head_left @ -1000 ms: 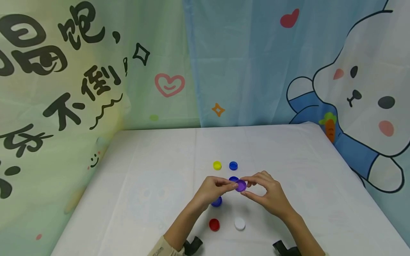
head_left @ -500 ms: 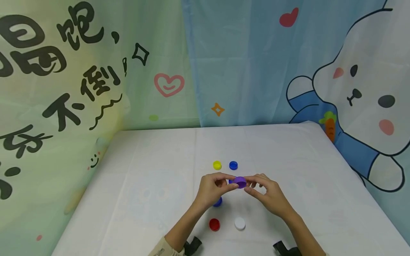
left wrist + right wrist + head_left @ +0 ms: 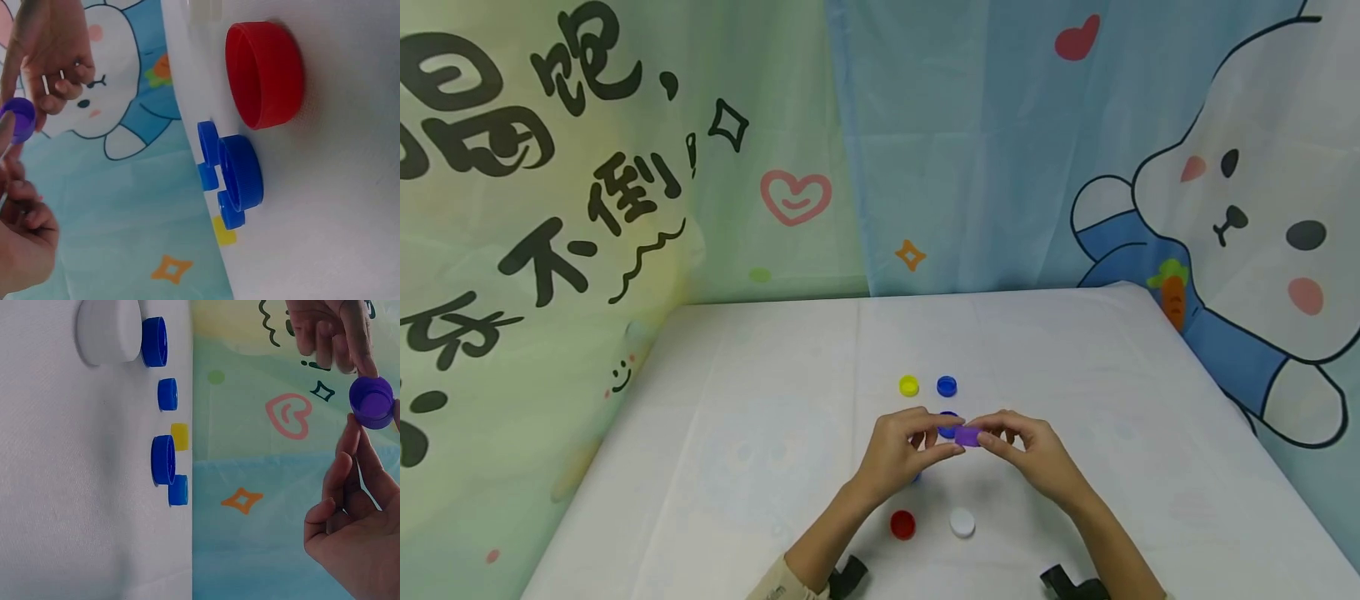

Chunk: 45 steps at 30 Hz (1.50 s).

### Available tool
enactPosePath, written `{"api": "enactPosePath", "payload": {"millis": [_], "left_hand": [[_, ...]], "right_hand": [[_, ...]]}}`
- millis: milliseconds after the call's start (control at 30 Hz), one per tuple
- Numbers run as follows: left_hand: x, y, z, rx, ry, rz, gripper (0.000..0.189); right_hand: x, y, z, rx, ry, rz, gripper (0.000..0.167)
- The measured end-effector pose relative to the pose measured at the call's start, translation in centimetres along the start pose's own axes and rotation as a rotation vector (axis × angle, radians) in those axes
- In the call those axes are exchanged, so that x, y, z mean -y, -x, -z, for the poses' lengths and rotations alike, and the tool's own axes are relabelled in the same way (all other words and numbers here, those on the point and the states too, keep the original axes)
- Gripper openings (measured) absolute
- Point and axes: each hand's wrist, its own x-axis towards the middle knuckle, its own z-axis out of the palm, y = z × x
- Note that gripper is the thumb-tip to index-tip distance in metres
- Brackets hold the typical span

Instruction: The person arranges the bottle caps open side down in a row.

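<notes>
A small purple bottle cap (image 3: 967,437) is held up between both hands above the table. My right hand (image 3: 1033,454) pinches it from the right with thumb and index finger. On the other side, my left hand (image 3: 895,450) has its index finger and thumb at the cap's left end, one above and one below. In the right wrist view the hollow of the purple cap (image 3: 374,404) shows, and a left fingertip touches its rim. Under the hands lies a blue cap (image 3: 948,426); another, by the left hand, is mostly hidden.
On the white tablecloth (image 3: 760,433) stand a yellow cap (image 3: 908,386) and a blue cap (image 3: 947,386) farther off. Nearer are a red cap (image 3: 902,525) and a white cap (image 3: 962,523). A printed curtain (image 3: 925,150) hangs behind the table.
The purple cap has been turned between the fingers, from its open face showing to its side showing. The left index finger and thumb have spread slightly. The caps on the table stay put.
</notes>
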Motion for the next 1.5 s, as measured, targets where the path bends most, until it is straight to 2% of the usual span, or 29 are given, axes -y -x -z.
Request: {"api": "enactPosePath", "payload": {"millis": [133, 233, 300, 400, 500, 633, 767, 867, 967, 1100, 1267, 1367, 1500], "left_hand": [[0.0, -0.1, 0.0, 0.03, 0.001, 0.088, 0.035], [0.1, -0.1, -0.1, 0.039, 0.02, 0.141, 0.032], [0.2, -0.2, -0.1, 0.046, 0.026, 0.156, 0.03], [0.4, -0.3, -0.3, 0.076, -0.001, 0.167, 0.028], [1.0, -0.3, -0.6, 0.151, -0.098, 0.196, 0.029], [1.9, -0.2, -1.5, 0.295, -0.283, 0.243, 0.028], [2.3, 0.1, -2.6, 0.408, -0.429, 0.29, 0.026], [2.3, 0.3, -3.4, 0.454, -0.514, 0.309, 0.026], [2.3, 0.5, -4.2, 0.464, -0.599, 0.304, 0.026], [2.3, 0.7, -5.0, 0.438, -0.711, 0.26, 0.021], [2.2, 0.9, -5.3, 0.433, -0.821, 0.219, 0.023], [1.9, 0.7, -5.1, 0.466, -0.834, 0.249, 0.023], [1.6, -0.5, -4.1, 0.487, -0.771, 0.347, 0.026]], "right_hand": [[1.1, 0.1, 0.1, -0.027, -0.012, 0.022, 0.019], [2.4, 0.3, 0.2, -0.036, -0.018, 0.037, 0.023], [3.0, 0.4, 0.3, -0.037, -0.016, 0.048, 0.024], [2.4, 0.3, 0.3, -0.037, -0.008, 0.048, 0.026], [0.2, 0.2, 0.0, -0.025, 0.066, 0.047, 0.028], [-2.9, 0.2, -0.7, 0.025, 0.182, 0.022, 0.029], [-4.2, 0.4, -1.4, 0.097, 0.245, 0.019, 0.029], [-4.9, 0.4, -1.8, 0.133, 0.275, 0.042, 0.028], [-5.3, 0.4, -2.1, 0.145, 0.291, 0.063, 0.028], [-5.6, 0.4, -2.5, 0.149, 0.335, 0.075, 0.028], [-5.3, 0.5, -2.8, 0.15, 0.39, 0.068, 0.03], [-5.1, 0.4, -2.6, 0.155, 0.403, 0.061, 0.035], [-5.1, -0.2, -2.0, 0.117, 0.402, 0.029, 0.039]]}}
